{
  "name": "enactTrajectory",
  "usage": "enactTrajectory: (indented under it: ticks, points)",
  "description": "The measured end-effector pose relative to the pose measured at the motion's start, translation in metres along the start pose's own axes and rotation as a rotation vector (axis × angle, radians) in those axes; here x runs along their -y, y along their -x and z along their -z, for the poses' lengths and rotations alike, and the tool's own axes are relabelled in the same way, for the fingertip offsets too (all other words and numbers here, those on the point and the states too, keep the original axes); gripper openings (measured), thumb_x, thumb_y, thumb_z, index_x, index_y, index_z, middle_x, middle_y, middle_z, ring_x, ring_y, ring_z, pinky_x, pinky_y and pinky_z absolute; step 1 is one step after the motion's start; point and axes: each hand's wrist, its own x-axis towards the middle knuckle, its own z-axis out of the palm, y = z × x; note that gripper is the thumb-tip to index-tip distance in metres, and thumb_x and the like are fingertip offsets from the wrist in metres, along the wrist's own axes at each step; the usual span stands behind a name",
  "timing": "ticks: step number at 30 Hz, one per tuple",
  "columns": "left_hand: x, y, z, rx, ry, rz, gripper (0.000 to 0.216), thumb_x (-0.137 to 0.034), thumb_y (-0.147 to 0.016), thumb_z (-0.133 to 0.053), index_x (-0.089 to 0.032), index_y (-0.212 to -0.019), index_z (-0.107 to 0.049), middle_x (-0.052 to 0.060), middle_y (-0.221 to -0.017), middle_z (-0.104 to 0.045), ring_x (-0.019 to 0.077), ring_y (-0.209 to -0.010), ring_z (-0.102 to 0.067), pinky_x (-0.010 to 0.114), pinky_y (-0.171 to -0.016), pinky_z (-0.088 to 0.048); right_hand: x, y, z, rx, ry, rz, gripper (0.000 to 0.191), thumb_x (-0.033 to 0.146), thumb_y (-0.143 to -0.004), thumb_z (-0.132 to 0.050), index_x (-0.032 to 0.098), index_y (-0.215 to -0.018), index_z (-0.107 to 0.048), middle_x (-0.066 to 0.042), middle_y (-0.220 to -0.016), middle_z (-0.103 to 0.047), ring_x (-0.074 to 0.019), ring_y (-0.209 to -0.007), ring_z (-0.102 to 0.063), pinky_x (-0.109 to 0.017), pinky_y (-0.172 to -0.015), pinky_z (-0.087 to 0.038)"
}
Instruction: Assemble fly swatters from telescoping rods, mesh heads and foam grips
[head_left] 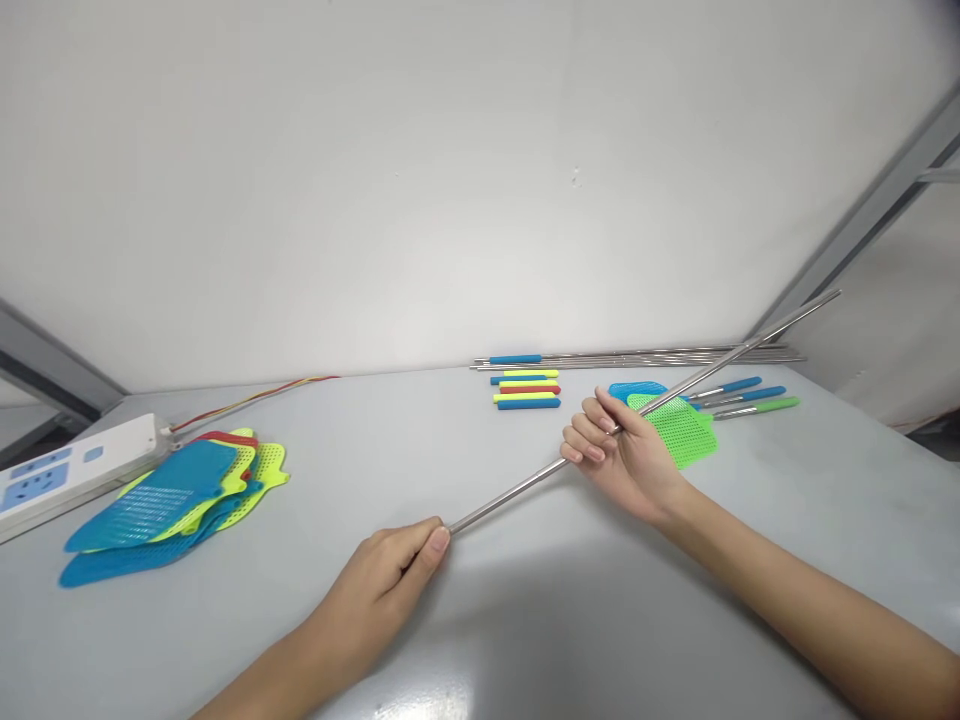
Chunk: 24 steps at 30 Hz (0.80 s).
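A long thin metal rod (pixel 517 490) slants from low near the table's middle up to the far right. My left hand (pixel 390 580) pinches its near end between thumb and fingers. My right hand (pixel 622 450) is closed round the rod farther along, fingers wrapped over it. Just behind my right hand lie a green swatter head (pixel 686 435) and a blue one (pixel 637 390).
A pile of blue, yellow and red swatter heads (pixel 172 495) lies at the left beside a white power strip (pixel 67 470). Coloured foam grips (pixel 527 390) sit at the back middle. Bare rods (pixel 637 355) lie along the wall, rods with grips (pixel 746 395) at right.
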Motion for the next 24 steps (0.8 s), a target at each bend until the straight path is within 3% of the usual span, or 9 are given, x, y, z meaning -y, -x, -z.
enactTrajectory:
  ticks: [5, 9, 12, 18, 24]
  points:
    - [-0.012, 0.000, 0.007, -0.050, 0.016, -0.015, 0.029, -0.037, -0.084, -0.023, -0.021, -0.074, -0.045, -0.003, -0.062, -0.047, 0.0122, -0.058, -0.045, 0.022, -0.057, -0.037, 0.001, -0.002, 0.001, 0.002, -0.028, -0.010, 0.030, 0.030, -0.082, -0.040, 0.017, -0.055, -0.039, 0.005, -0.047, -0.022, -0.0082, -0.045, -0.029, -0.023, -0.053, -0.036]
    - [-0.012, -0.001, 0.006, -0.104, 0.009, -0.028, 0.024, -0.034, -0.083, -0.026, -0.023, -0.091, -0.046, -0.001, -0.080, -0.056, 0.0137, -0.074, -0.052, 0.023, -0.067, -0.040, 0.003, -0.003, 0.000, -0.014, -0.033, 0.009, 0.020, 0.027, -0.080, -0.044, 0.017, -0.063, -0.046, 0.006, -0.049, -0.025, -0.0075, -0.045, -0.031, -0.022, -0.053, -0.036]
    - [-0.012, -0.001, 0.004, -0.135, -0.013, -0.024, 0.024, -0.033, -0.084, -0.025, -0.023, -0.089, -0.046, -0.001, -0.082, -0.056, 0.0138, -0.077, -0.052, 0.023, -0.069, -0.040, 0.005, -0.003, 0.000, -0.009, -0.059, 0.025, 0.014, 0.025, -0.079, -0.044, 0.017, -0.069, -0.048, 0.006, -0.051, -0.027, -0.0068, -0.046, -0.034, -0.022, -0.054, -0.038]
    - [-0.015, 0.001, 0.005, -0.210, -0.047, 0.020, 0.027, -0.034, -0.084, -0.021, -0.022, -0.081, -0.045, -0.002, -0.068, -0.051, 0.0132, -0.063, -0.049, 0.023, -0.060, -0.038, 0.013, -0.007, 0.005, -0.014, -0.240, 0.012, 0.007, 0.020, -0.078, -0.045, 0.016, -0.073, -0.045, 0.006, -0.054, -0.031, -0.0052, -0.047, -0.039, -0.020, -0.055, -0.040]
    - [-0.017, 0.005, 0.000, -0.169, 0.026, 0.050, 0.026, -0.037, -0.084, -0.023, -0.023, -0.076, -0.043, -0.004, -0.065, -0.046, 0.0119, -0.061, -0.044, 0.021, -0.058, -0.035, 0.021, -0.013, 0.015, -0.067, -0.385, 0.017, 0.009, 0.021, -0.078, -0.044, 0.018, -0.071, -0.040, 0.006, -0.054, -0.032, -0.0062, -0.048, -0.041, -0.021, -0.052, -0.039]
